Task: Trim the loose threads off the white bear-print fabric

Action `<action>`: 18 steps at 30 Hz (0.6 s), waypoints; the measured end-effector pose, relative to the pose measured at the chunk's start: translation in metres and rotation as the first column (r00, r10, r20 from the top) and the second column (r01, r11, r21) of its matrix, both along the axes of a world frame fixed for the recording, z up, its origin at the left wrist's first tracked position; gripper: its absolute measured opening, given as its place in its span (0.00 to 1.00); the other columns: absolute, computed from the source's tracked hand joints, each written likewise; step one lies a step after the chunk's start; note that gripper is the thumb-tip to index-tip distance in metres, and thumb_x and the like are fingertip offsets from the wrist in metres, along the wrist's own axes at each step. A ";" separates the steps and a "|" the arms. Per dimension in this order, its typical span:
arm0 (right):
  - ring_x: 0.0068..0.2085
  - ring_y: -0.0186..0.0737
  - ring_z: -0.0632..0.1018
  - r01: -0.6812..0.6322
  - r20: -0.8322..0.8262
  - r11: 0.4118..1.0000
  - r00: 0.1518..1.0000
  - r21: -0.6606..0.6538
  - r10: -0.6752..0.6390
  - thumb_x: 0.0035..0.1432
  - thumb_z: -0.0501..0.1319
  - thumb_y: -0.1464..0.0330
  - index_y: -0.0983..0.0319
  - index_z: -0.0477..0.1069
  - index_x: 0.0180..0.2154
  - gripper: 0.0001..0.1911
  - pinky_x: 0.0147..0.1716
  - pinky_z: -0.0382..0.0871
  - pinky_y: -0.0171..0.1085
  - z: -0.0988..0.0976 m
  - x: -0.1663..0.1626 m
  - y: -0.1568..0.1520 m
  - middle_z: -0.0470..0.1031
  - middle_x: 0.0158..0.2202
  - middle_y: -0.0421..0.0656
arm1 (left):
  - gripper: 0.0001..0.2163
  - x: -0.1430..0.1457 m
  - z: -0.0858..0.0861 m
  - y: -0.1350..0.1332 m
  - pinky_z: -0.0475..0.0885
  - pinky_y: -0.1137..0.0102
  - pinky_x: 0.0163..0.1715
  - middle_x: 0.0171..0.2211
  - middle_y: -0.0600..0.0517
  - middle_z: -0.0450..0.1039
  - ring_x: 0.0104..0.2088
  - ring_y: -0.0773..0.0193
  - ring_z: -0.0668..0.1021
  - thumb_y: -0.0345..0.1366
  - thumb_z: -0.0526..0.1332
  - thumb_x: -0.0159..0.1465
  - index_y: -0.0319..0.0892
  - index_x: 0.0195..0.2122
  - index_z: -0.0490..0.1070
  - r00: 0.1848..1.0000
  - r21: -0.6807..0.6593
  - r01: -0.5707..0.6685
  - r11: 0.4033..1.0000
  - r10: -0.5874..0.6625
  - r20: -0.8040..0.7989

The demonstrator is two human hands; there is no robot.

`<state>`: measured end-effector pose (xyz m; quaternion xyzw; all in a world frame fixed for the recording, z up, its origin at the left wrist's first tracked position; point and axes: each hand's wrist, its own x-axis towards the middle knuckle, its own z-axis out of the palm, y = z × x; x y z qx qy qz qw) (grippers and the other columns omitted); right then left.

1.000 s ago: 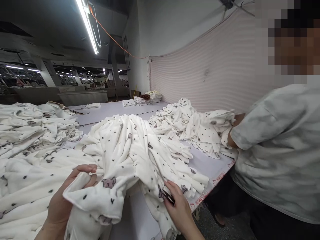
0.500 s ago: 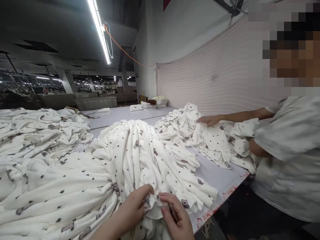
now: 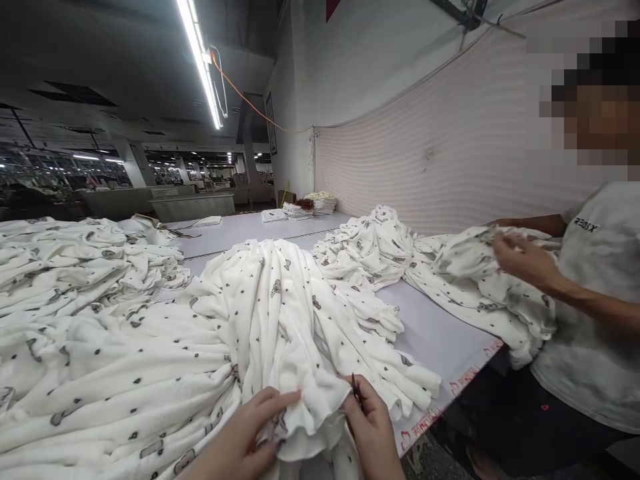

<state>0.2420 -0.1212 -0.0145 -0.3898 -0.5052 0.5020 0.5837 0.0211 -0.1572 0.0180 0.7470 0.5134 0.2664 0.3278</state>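
Observation:
White plush cloth with small dark spots and grey-brown animal prints lies in long folds in front of me. My left hand grips its hem from the left, the thumb and index finger over the edge. On the other side of the hem, my right hand pinches the cloth's edge between thumb and fingers. A thin dark pointed tool also sits in my right hand, its tip sticking up; most of it is hidden by the fingers. Between both hands, the ruffled hem hangs down.
More printed cloth is heaped at the left. A co-worker at the right handles another bunch of the same cloth. Folded white stacks stand at the back of the pale table, whose edge carries red-printed tape.
My hands have moved apart, spreading the hem between them, and the dark tool's tip now shows. The co-worker has drawn the cloth back toward their body and lifted part of it.

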 end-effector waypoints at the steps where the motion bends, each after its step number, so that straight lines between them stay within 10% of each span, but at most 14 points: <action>1: 0.31 0.37 0.71 -0.025 -0.029 0.999 0.999 -0.037 0.024 0.57 0.61 0.57 0.61 0.71 0.31 0.13 0.30 0.66 0.30 0.002 0.000 -0.002 0.69 0.27 0.39 | 0.23 -0.004 0.004 -0.003 0.67 0.70 0.50 0.45 0.52 0.69 0.47 0.60 0.74 0.26 0.57 0.56 0.53 0.52 0.67 0.998 0.027 0.027 0.999 -0.026 -0.056; 8: 0.27 0.34 0.66 -0.042 -0.036 0.995 0.999 -0.091 0.039 0.54 0.62 0.56 0.62 0.66 0.25 0.16 0.26 0.61 0.30 0.007 -0.014 -0.014 0.65 0.23 0.37 | 0.18 0.026 0.007 -0.007 0.73 0.69 0.41 0.43 0.48 0.70 0.42 0.56 0.76 0.36 0.66 0.53 0.46 0.45 0.68 0.999 0.378 -0.050 0.925 0.048 0.014; 18: 0.31 0.42 0.77 0.120 0.619 0.950 0.734 0.288 -0.280 0.54 0.60 0.61 0.54 0.73 0.40 0.11 0.16 0.63 0.30 0.022 0.014 -0.040 0.74 0.38 0.45 | 0.07 0.042 0.000 -0.003 0.70 0.71 0.32 0.32 0.52 0.68 0.32 0.63 0.74 0.26 0.49 0.62 0.45 0.35 0.62 0.994 0.467 -0.108 0.878 0.088 0.064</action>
